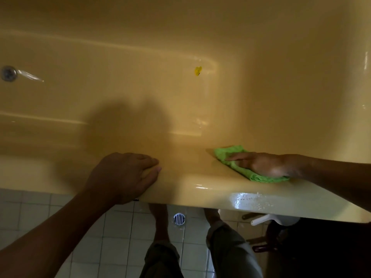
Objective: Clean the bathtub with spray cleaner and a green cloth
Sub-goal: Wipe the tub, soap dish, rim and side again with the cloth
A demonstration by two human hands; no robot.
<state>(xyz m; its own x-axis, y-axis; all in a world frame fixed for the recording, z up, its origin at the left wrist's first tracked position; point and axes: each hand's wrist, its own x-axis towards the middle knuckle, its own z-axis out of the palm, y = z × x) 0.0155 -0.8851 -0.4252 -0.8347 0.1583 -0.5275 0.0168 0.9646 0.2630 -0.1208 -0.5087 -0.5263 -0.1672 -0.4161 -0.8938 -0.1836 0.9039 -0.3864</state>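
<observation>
A yellow bathtub point(200, 189) fills most of the view, its near rim running across the lower middle. My right hand point(261, 164) lies flat on a green cloth point(230, 155) and presses it against the inner side of the near rim, fingers straight and pointing left. My left hand point(128, 173) rests on the rim to the left, fingers bent over the inner edge. A white spray bottle point(275, 220) stands on the floor below the rim, at the right, mostly hidden by the tub.
A metal drain point(8, 73) sits at the far left of the tub. A small yellow object point(198, 70) lies on the tub floor. Wet droplets shine on the rim at right. White floor tiles, a round floor drain point(179, 218) and my legs are below.
</observation>
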